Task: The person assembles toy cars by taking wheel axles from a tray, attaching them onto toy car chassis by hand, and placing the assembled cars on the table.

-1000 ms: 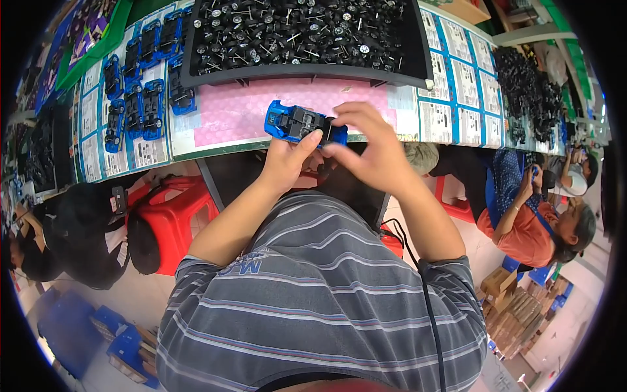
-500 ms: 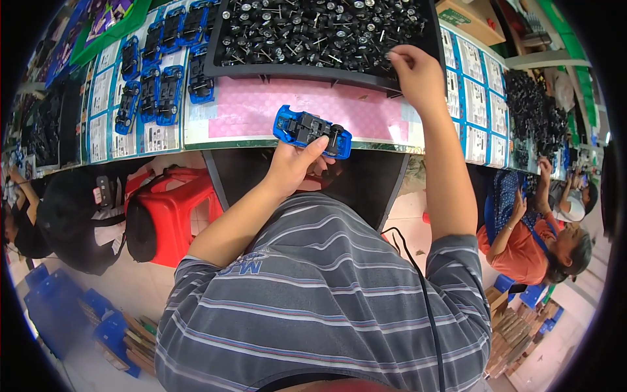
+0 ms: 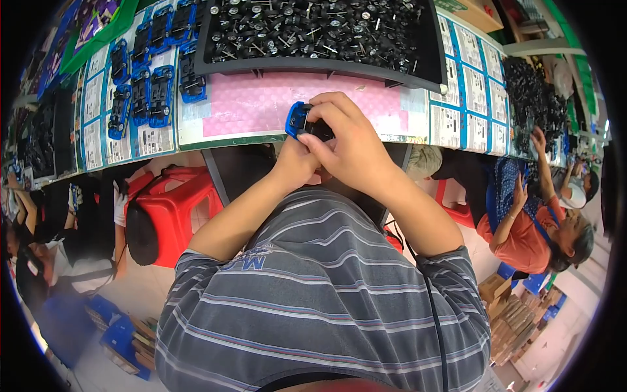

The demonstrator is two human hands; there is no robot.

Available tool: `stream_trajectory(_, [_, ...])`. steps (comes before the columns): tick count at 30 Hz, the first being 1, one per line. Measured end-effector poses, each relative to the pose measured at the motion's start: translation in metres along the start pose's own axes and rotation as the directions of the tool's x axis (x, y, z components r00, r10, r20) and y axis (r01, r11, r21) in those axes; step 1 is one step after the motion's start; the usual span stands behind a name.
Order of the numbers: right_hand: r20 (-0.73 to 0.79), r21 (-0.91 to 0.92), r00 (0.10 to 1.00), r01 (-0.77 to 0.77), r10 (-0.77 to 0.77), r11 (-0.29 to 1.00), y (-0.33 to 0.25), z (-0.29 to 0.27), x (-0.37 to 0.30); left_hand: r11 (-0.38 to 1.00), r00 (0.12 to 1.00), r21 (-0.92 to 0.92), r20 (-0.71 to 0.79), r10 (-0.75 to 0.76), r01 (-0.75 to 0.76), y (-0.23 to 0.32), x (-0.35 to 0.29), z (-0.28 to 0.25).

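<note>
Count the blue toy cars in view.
9 clearly visible: one car between left hand and right hand; four nearer cars and four farther cars on the table, left of the tray. Others may be hidden.

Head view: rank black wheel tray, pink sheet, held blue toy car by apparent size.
1. Black wheel tray
2. Pink sheet
3. Held blue toy car, partly hidden by the right hand, but clearly smallest.

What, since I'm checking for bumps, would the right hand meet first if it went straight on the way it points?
The blue toy car, most likely: the right hand is curled over it, though exact contact and depth are unclear.
</note>
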State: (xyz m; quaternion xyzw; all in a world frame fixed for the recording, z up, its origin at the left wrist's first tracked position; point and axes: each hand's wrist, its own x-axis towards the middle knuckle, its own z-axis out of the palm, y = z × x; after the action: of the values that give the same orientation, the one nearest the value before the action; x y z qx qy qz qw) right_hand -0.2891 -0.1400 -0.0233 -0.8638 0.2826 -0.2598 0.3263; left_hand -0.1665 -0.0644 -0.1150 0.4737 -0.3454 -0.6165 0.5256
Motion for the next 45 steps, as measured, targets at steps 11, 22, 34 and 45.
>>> stream_trajectory(11, [-0.244, -0.186, 0.953, 0.138, -0.182, 0.973, 0.067, 0.003, -0.001, 0.978, 0.976, -0.072, -0.104, 0.189, -0.197, 0.009, -0.028, -0.032])
stream_trajectory(22, [-0.274, -0.395, 0.962, -0.105, -0.008, 0.913, 0.134, 0.008, -0.012, 0.938, 0.609, 0.083, -0.741, 0.284, -0.337, 0.104, -0.067, -0.204])
stream_trajectory(34, [-0.287, -0.405, 0.957, -0.162, 0.043, 0.900, 0.126, 0.007, -0.007, 0.946, 0.546, 0.289, -0.821, 0.168, 0.144, 0.203, -0.016, -0.493])
stream_trajectory(45, [-0.292, -0.407, 0.955, -0.172, 0.051, 0.897, 0.129, 0.009, -0.005, 0.780, 0.468, 0.531, -0.810, 0.354, 0.329, 0.175, 0.057, -0.536])
